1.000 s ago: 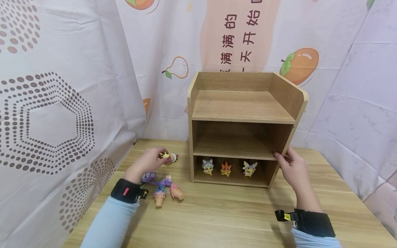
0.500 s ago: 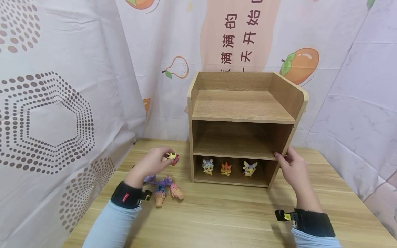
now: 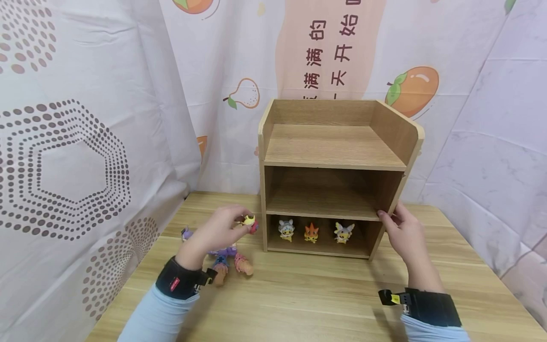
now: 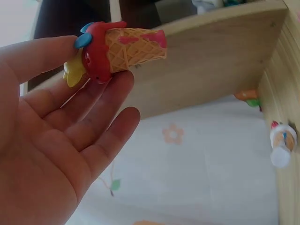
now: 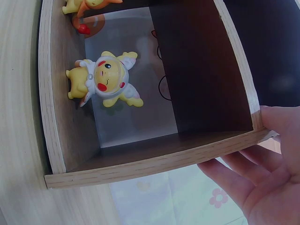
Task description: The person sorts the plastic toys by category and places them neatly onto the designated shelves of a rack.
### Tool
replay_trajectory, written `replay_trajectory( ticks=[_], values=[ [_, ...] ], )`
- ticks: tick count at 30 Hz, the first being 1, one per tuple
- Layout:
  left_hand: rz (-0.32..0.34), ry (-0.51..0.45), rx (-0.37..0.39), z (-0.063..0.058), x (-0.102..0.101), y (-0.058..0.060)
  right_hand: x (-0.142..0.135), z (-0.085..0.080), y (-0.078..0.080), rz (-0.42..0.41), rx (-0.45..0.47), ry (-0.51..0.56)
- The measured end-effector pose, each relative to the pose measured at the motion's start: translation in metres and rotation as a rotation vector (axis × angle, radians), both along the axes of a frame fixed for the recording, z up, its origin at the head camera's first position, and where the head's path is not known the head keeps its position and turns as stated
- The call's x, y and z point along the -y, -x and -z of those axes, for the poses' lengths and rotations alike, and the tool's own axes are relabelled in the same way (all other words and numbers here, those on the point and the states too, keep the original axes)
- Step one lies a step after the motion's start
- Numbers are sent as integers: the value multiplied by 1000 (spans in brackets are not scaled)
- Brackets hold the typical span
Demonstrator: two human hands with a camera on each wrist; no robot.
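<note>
My left hand [image 3: 220,232] pinches an ice-cream cone figurine [image 4: 124,49] between thumb and fingers, just left of the wooden shelf unit [image 3: 335,166]. This figurine has a waffle cone, a red body, blue bits and a yellow top. With thumb and fingers, my right hand [image 3: 401,232] grips the unit's right side panel near the middle board. Standing in the bottom compartment are a grey-capped figurine [image 3: 286,230], an orange spiky figurine [image 3: 311,233] and a yellow figurine in a white hood [image 5: 105,79].
On the table left of the unit lie a pink cone figurine [image 3: 243,264], a blue-topped cone figurine [image 3: 220,273] and purple figurines [image 3: 186,233], partly hidden by my left arm. A white-topped figurine [image 4: 282,143] shows in the left wrist view. Printed curtains hang behind.
My left hand has lifted the red cone figurine and carried it right, closer to the shelf unit. My right hand stays on the side panel.
</note>
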State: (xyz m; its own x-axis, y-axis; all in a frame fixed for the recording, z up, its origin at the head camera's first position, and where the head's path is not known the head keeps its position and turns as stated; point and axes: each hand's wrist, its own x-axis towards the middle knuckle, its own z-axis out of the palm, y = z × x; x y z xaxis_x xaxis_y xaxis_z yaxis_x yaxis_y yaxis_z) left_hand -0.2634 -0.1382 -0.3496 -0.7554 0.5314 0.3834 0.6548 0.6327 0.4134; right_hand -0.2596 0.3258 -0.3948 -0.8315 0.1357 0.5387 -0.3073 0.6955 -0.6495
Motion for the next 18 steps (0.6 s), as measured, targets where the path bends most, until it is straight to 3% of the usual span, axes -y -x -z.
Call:
replay_trajectory(
  ticks=[6,18],
  values=[
    [47,-15,-22,-3,-8,-9,0,0,0,5,5,-11],
    [148,-71,-25,-2,-32,-16,0,0,0,7,4,-17]
  ],
)
